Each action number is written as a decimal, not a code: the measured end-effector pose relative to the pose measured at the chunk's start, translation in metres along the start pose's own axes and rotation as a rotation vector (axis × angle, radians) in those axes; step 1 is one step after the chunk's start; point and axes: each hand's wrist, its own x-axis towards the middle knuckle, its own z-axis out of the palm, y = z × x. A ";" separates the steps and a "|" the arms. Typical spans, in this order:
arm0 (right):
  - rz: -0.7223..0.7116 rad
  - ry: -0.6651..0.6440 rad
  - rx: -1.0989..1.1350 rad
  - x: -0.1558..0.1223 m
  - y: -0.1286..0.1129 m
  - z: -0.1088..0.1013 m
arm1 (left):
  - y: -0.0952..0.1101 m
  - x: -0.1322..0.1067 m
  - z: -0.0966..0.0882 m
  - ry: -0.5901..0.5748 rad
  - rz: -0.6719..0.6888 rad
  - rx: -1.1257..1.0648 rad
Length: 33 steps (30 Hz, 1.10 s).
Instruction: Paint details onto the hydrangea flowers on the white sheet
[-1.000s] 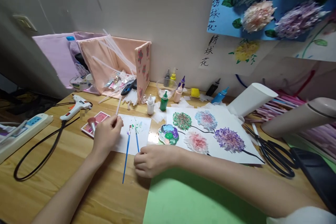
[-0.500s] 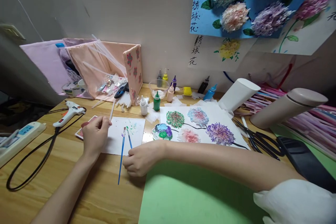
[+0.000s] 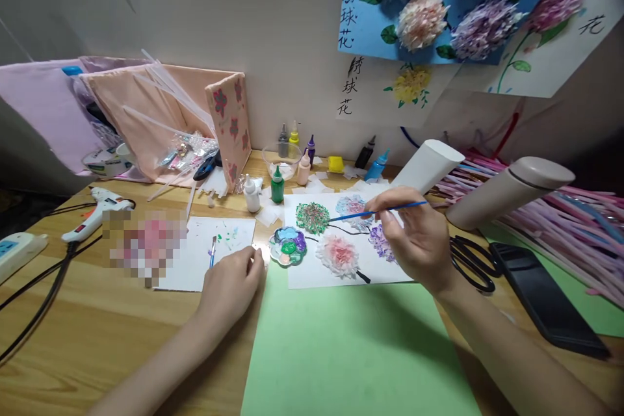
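My right hand (image 3: 416, 237) is raised above the white sheet (image 3: 305, 276), its fingers closed on a thin blue paintbrush (image 3: 358, 215). The brush is held nearly level, its tip pointing left over the artwork's textured flowers. Below lie a green flower (image 3: 312, 218), a pale pink one (image 3: 337, 253) and a partly covered purple one (image 3: 380, 242). My left hand (image 3: 233, 281) rests with curled fingers at the right edge of a paint-spotted white card (image 3: 182, 276). What those fingers hold, if anything, is hidden. A second paintbrush (image 3: 212, 250) lies on the card, partly behind that hand. Between my hands sits a paint palette (image 3: 287, 246).
Small paint bottles, among them green (image 3: 277, 185) and white (image 3: 251, 195), stand behind the palette. A glue gun (image 3: 97, 214) with black cable lies left. Black scissors (image 3: 472, 266), a phone (image 3: 546, 299) and a bottle (image 3: 511, 192) are right. A green sheet (image 3: 351, 351) covers the front.
My right hand has lifted a paintbrush from the card and carried it right, over the flower artwork. My left hand has moved right to the card's edge. The view has shifted somewhat.
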 end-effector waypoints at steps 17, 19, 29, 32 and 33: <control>0.364 0.008 0.203 -0.007 0.018 -0.015 | 0.015 0.018 0.022 -0.101 -0.152 -0.151; 0.373 -0.069 0.203 -0.014 0.017 -0.013 | 0.015 0.018 0.025 -0.075 -0.139 -0.164; 0.249 -0.400 0.156 -0.035 0.008 0.025 | 0.016 0.014 0.030 -0.002 -0.093 -0.233; 0.263 -0.375 0.145 -0.035 0.009 0.026 | 0.016 0.013 0.031 0.011 -0.092 -0.242; 0.276 -0.351 0.150 -0.035 0.009 0.026 | 0.016 0.013 0.031 0.012 -0.093 -0.246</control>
